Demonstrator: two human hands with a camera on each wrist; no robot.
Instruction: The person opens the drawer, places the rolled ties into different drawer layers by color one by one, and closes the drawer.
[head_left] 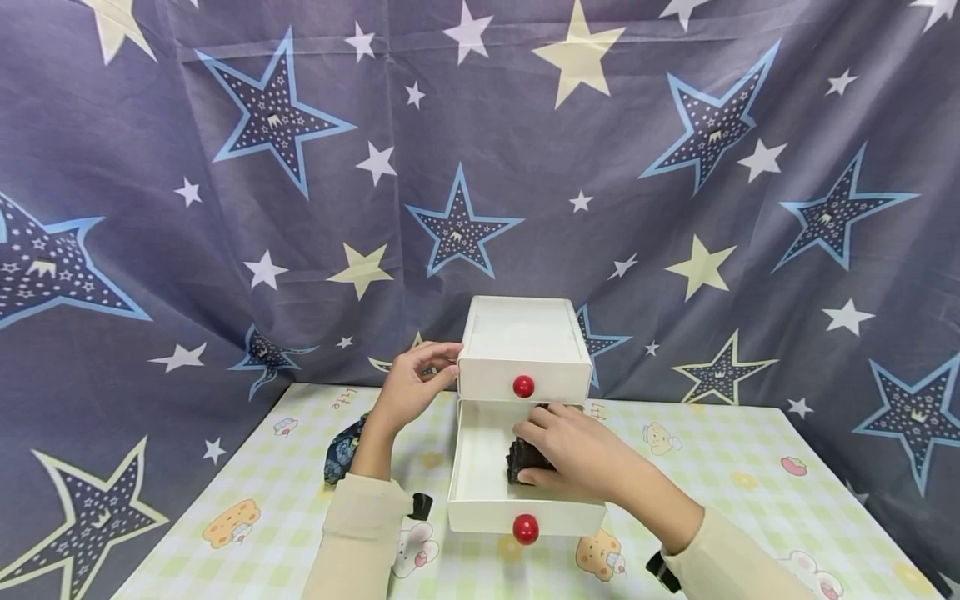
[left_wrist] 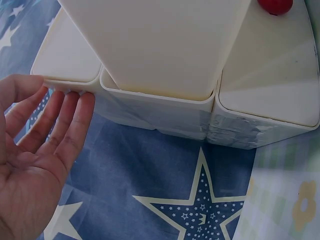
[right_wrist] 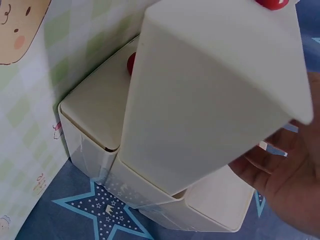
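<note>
A white drawer unit (head_left: 525, 325) with red ball knobs stands on the table. Its middle drawer (head_left: 480, 475) is pulled out. Inside that drawer, my right hand (head_left: 573, 450) holds a black item with a ridged edge (head_left: 522, 461), thumb low and fingers over the top. Most of this item lies under the hand, and its kind cannot be told. My left hand (head_left: 412, 379) touches the left side of the unit near the top drawer (head_left: 487, 379), its fingers (left_wrist: 62, 115) fairly straight. In the right wrist view, the drawer wall hides the black item.
A dark blue patterned item (head_left: 343, 454) lies on the table beside my left wrist. A green checked cloth (head_left: 285, 500) with cartoon prints covers the table. Behind it hangs a dark curtain (head_left: 510, 133) with stars. The bottom drawer (left_wrist: 270, 90) is closed.
</note>
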